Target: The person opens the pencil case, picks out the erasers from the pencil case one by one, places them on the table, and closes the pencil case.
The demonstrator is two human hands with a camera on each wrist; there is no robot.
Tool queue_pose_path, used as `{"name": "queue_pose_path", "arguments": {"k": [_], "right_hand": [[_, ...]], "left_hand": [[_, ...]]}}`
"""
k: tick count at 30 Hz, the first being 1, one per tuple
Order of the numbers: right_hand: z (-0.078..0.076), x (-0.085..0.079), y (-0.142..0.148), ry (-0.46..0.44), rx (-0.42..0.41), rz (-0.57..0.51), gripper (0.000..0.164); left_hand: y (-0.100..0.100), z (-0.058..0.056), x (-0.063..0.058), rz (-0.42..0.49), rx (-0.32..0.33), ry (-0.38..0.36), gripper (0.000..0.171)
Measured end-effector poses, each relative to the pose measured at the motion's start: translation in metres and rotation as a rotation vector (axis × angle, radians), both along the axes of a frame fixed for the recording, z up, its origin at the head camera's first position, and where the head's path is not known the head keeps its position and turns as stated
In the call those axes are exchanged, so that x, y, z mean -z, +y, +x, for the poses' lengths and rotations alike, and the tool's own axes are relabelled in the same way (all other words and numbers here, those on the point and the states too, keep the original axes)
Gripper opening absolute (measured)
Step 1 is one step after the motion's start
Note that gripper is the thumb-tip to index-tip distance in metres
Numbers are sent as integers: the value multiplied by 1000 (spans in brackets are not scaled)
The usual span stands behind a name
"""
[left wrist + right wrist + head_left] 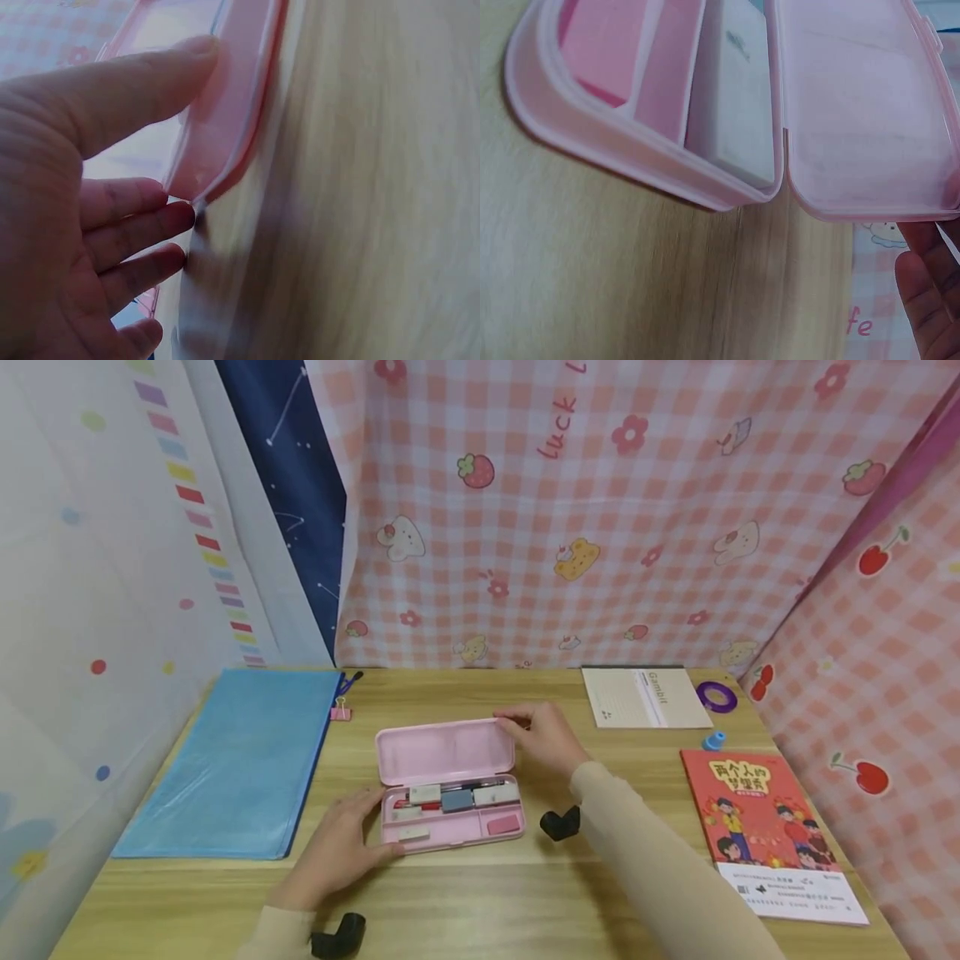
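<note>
A pink pencil case (457, 829) lies on the table, its lid (446, 752) raised toward the back. In its compartments are a pink eraser (503, 824), a small white eraser (414, 833), a grey-blue block (457, 800), whitish blocks (497, 794) and partly covered pens. My left hand (345, 835) holds the case's left end, thumb at the front corner and fingers along the side. At the lid's upper right corner, my right hand (551, 739) pinches the edge; in the right wrist view its fingers (922, 300) show behind the lid, the thumb out of sight.
A blue folder (232, 760) lies at the left, a pink binder clip (341, 713) beside it. To the right are a notebook (622, 697), a purple tape roll (716, 697), a small blue bottle-shaped item (714, 741) and a red book (765, 818). Curtains (570, 527) hang behind.
</note>
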State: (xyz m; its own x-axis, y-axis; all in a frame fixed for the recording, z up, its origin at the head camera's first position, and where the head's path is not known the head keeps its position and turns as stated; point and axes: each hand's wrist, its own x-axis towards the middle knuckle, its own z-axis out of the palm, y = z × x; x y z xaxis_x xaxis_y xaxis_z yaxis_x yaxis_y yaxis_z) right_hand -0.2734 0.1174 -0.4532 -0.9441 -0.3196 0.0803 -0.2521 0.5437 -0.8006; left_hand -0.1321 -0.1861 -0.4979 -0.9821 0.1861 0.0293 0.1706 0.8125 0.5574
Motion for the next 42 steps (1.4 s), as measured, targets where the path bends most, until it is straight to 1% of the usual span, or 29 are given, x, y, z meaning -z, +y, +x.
{"name": "queue_pose_path", "arguments": {"k": [4,6,8,10,12,14,17,19,21,23,27,35,42], "right_hand": [[4,0,1,16,-38,-2,24],[7,-1,2,47,-43,-13,24],[11,-2,6,120,-45,-37,25],[17,-2,12,218,-43,-53,25],[27,1,19,308,-51,-40,25],[40,5,25,348,-85,5,26],[57,13,29,330,-171,130,27],[65,19,28,305,-233,222,30],[68,25,27,295,-276,288,33],[69,29,26,301,-300,327,36],[67,34,24,309,-313,351,38],[60,33,21,251,-350,388,38],[58,33,18,244,-374,370,34]], "left_hand": [[-2,3,2,44,-14,-12,93],[-3,5,3,61,-26,-28,94],[-4,6,4,76,-44,-47,95],[-3,5,5,85,-61,-64,96],[-1,5,7,95,-73,-78,97],[1,4,8,100,-82,-85,98],[1,4,11,109,-86,-86,98],[1,3,13,116,-90,-81,99],[0,3,14,125,-91,-77,99],[-1,3,15,132,-90,-71,100],[-2,3,17,139,-87,-58,100],[1,0,18,138,-84,-56,102],[1,1,16,151,-83,-51,100]]}}
